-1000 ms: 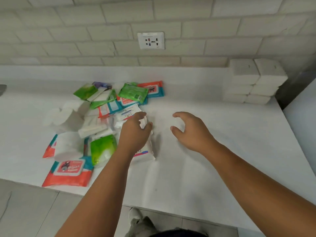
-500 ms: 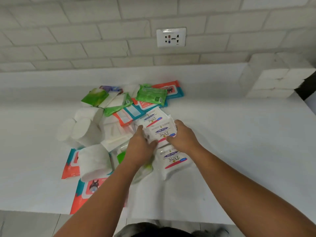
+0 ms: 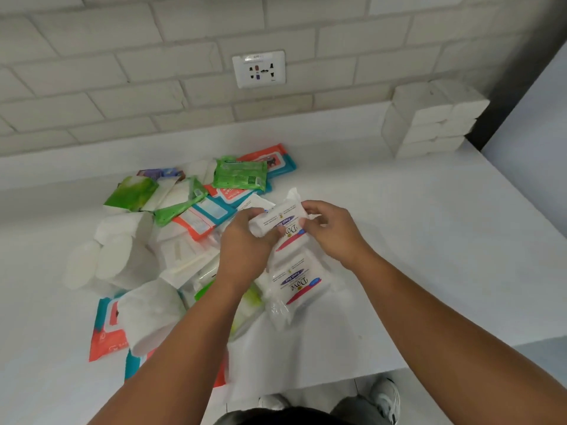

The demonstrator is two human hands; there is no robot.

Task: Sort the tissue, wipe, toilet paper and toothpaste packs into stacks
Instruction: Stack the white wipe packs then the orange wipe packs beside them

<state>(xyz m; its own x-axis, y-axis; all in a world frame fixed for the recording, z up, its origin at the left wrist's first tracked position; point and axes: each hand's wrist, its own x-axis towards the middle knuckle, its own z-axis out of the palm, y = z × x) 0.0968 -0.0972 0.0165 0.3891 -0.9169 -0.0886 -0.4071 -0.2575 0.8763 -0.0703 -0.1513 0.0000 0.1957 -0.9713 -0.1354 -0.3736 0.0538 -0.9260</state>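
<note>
White glossy film crinkles in the middle of the head view: a soft, pillow-shaped Dove pack (image 3: 283,217) is held just over the worktop (image 3: 429,240), grasped at both ends. The left hand (image 3: 245,250) has its fingers curled round the near-left end. The right hand (image 3: 334,231) pinches the far-right end, where the film gathers into a crimped seam. A second Dove pack (image 3: 296,283), of the same white film with purple and red print, lies flat on the worktop just below the held one, between the two forearms.

To the left spreads a loose heap. It has a green foil-like pouch (image 3: 239,174) on top at the back, flat red-and-teal wipe packs (image 3: 106,332) near the front edge, and cylindrical toilet paper rolls (image 3: 122,259), matte and soft-looking. In the far right corner a neat stack of white rectangular blocks (image 3: 429,124) stands against the brick wall (image 3: 153,96), well apart from the heap. The worktop is smooth, matte and white. A plastic wall socket (image 3: 259,69) sits on the bricks above the heap
</note>
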